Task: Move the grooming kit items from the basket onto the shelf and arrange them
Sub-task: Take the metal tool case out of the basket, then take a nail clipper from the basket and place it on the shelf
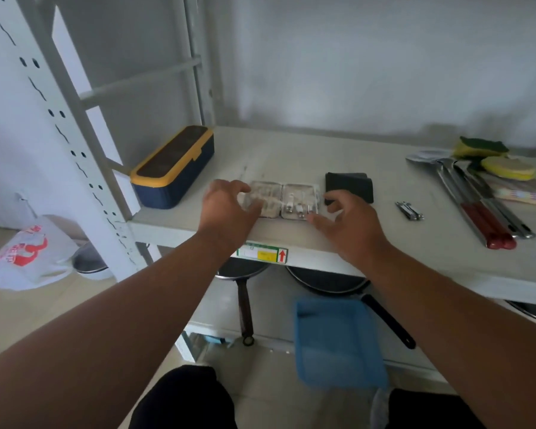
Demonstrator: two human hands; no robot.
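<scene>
While the blue basket (pixel 338 342) sits on the floor below, an opened grooming kit case (pixel 283 201) is being arranged on the shelf (pixel 291 150). The left hand (pixel 226 209) and right hand (pixel 347 224) flank it, fingers loosely spread, gripping nothing. Squaring the case seems next.

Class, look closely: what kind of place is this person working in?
Probably a kitchen storeroom or utility corner: a metal rack shelf holds utensils and sponges, and frying pans sit on the level below.
</scene>
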